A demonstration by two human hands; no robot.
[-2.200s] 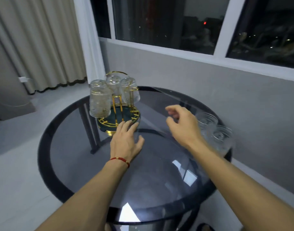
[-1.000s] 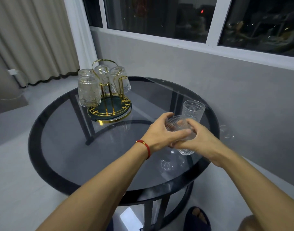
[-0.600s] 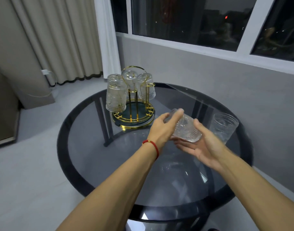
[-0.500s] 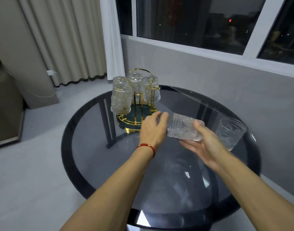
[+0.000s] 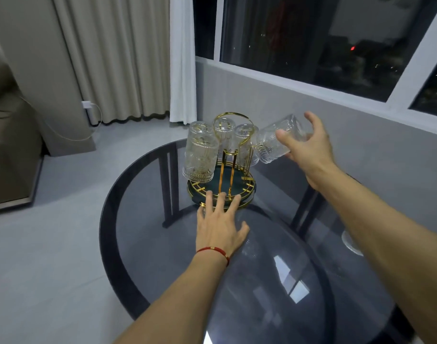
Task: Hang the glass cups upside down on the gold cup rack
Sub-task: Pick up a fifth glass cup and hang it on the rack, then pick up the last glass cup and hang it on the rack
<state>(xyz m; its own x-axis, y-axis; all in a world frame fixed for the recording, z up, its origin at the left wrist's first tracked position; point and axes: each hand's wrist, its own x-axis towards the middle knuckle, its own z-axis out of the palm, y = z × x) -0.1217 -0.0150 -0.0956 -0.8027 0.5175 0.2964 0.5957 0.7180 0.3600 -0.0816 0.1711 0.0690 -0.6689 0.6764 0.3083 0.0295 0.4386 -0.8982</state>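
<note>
My right hand [image 5: 309, 147] is wrapped around a glass cup [image 5: 277, 140], thumb on the near side and fingers over the far side; the cup is tilted, its mouth pointing down and left toward the gold cup rack [image 5: 223, 175], just beside the rack's right-hand cups and above the table's far edge; I cannot tell whether it touches them. My left hand [image 5: 221, 225] lies flat on the round glass table [image 5: 143, 244], fingers spread and gripping nothing; my fingertips [image 5: 221, 196] reach the near rim of the rack's round base. A red string bracelet [image 5: 213, 250] circles that wrist. The rack stands toward the far edge of the table; three cups hang upside down on it: a left cup [image 5: 200, 152] nearest me, a back cup [image 5: 223, 135] behind the loop handle, and a right cup [image 5: 246, 142]. Another glass [image 5: 351, 243], partly hidden by my right forearm, sits near the table's right edge.
</note>
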